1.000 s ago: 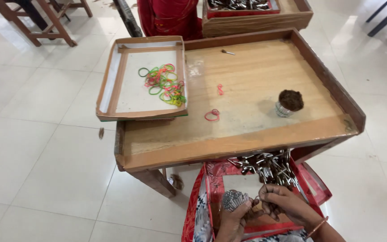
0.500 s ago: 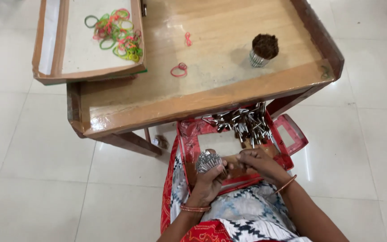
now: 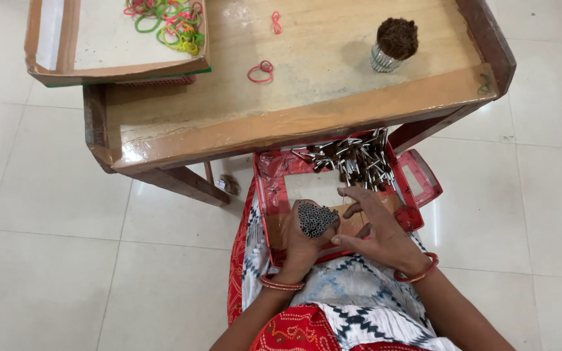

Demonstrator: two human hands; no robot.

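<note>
The left hand is now gripping a bundle of little metal tubes upright over the red tray (on the lap), while the right hand, fingers spread, is touching its side.

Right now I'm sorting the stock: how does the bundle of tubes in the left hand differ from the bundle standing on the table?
The bundle in the left hand shows open, hollow grey tube ends; the bundle on the table is topped with dark brown filling. The first is gripped by the left hand over the red tray; the second stands free and upright. Both are tight round clusters of thin silvery tubes.
</note>
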